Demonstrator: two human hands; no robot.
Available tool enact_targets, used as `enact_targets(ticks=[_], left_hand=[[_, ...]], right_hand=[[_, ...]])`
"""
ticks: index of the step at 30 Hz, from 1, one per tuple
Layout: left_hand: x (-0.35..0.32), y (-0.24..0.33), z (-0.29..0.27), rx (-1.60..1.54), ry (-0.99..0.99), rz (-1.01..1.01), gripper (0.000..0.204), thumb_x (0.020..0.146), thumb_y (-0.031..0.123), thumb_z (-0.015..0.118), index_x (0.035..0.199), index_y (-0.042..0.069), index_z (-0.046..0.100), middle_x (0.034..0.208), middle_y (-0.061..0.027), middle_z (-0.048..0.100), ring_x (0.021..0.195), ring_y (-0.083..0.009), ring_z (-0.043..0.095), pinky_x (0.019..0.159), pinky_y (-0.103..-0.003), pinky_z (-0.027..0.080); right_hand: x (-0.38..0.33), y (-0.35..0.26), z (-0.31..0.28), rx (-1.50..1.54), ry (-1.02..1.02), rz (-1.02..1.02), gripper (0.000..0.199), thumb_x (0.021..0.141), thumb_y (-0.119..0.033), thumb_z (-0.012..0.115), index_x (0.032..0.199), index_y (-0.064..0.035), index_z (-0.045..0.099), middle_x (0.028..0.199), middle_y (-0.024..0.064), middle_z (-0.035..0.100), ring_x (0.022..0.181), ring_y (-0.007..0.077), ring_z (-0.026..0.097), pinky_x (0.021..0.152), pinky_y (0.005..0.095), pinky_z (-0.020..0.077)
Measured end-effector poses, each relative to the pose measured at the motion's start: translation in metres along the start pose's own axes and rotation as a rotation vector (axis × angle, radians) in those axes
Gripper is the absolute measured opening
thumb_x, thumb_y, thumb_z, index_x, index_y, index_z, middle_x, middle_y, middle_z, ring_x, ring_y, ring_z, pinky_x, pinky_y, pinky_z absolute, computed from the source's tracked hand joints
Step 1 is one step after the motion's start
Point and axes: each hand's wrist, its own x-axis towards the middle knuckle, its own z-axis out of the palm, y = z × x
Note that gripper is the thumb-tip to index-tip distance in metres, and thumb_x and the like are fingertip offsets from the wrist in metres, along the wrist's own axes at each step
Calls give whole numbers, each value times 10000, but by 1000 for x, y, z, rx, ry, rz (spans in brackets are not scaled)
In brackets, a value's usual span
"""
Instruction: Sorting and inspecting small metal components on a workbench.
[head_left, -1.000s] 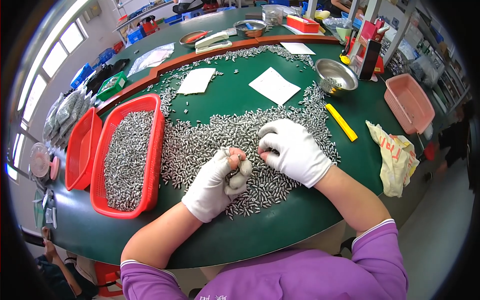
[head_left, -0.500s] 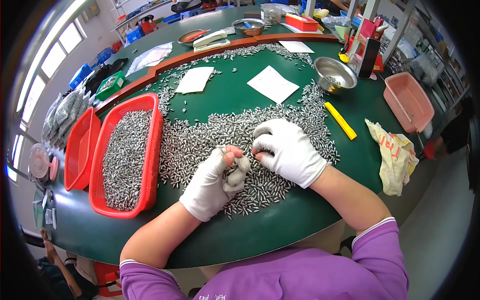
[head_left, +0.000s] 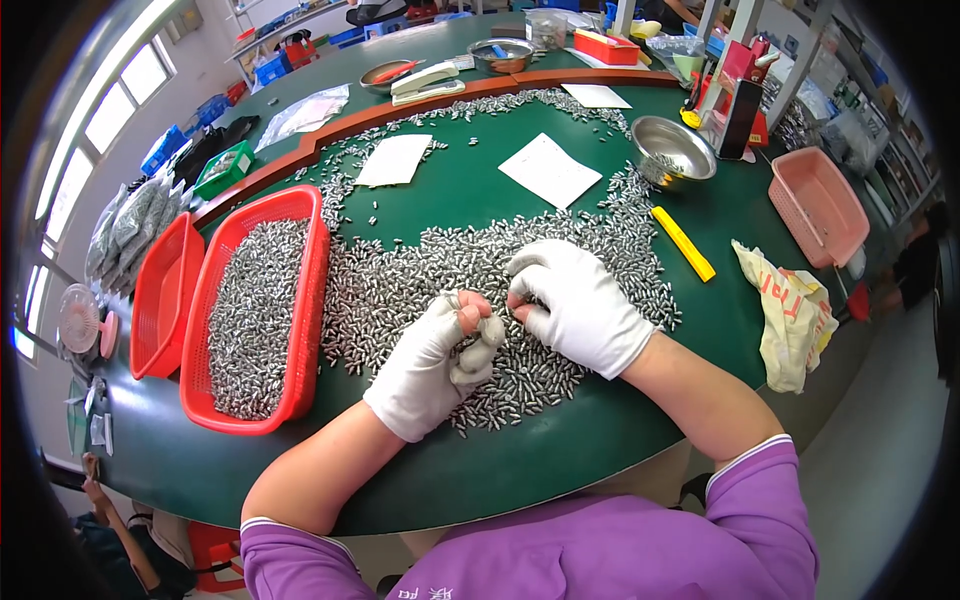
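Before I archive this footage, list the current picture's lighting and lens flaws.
In the head view, windows at left burn out nearly white and pale glare lies on the green table at lower left; in the head view too, small metal pieces glint and fisheye bends the table edge.

The left grip (head_left: 435,355) and right grip (head_left: 578,308) wear white gloves (head_left: 612,325) with some bare fingertips (head_left: 469,318), greyish at the left fingers (head_left: 477,358). Below the grips: purple shirt (head_left: 620,550), short white-edged sleeves (head_left: 765,505), pale lettering (head_left: 438,594).
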Motion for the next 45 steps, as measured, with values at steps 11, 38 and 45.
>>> enact_targets(ticks=[11,38,45], left_hand=[[-3,1,7,74,-57,-107,194,950,239,621,1014,108,493,859,-16,570,596,-50,424,497,-178,314],[-5,0,10,137,-36,-77,218,942,258,638,1003,127,475,825,-2,543,574,-50,399,502,-189,303],[-5,-3,17,239,46,-55,288,905,303,684,1010,134,477,733,34,430,530,-45,323,482,-193,260]], right_hand=[[-2,-22,-15,502,-59,175,125,808,-63,721,919,-46,665,1079,98,627,1021,228,616,906,334,485],[-3,-15,-14,617,-77,179,184,761,-80,777,894,-55,652,1062,84,631,1004,202,601,917,329,473],[-1,-16,-15,530,-51,99,186,746,-76,790,887,-60,670,1015,84,642,959,216,621,866,330,502]])
